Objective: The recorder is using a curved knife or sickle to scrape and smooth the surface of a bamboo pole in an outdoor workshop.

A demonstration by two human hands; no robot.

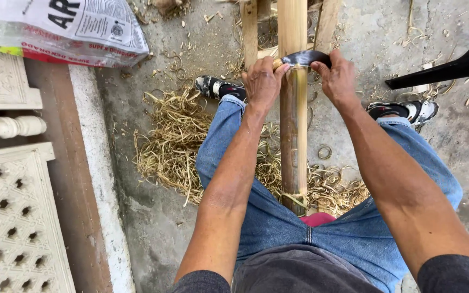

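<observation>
A long bamboo pole (293, 125) runs from between my knees away toward the top of the view. Across it lies a dark curved blade (302, 57) with a pale wooden handle. My left hand (263, 82) is closed around the handle at the pole's left side. My right hand (336, 78) grips the blade's far end at the pole's right side. The pole's lower stretch is darker and scraped, the upper part pale. I sit in blue jeans with a foot on each side of the pole.
A heap of dry bamboo shavings (175, 144) covers the concrete floor under my legs. A printed plastic sack (61, 30) lies top left. Carved cream panels (12, 217) stand at left. A black chair leg (451, 65) crosses the top right.
</observation>
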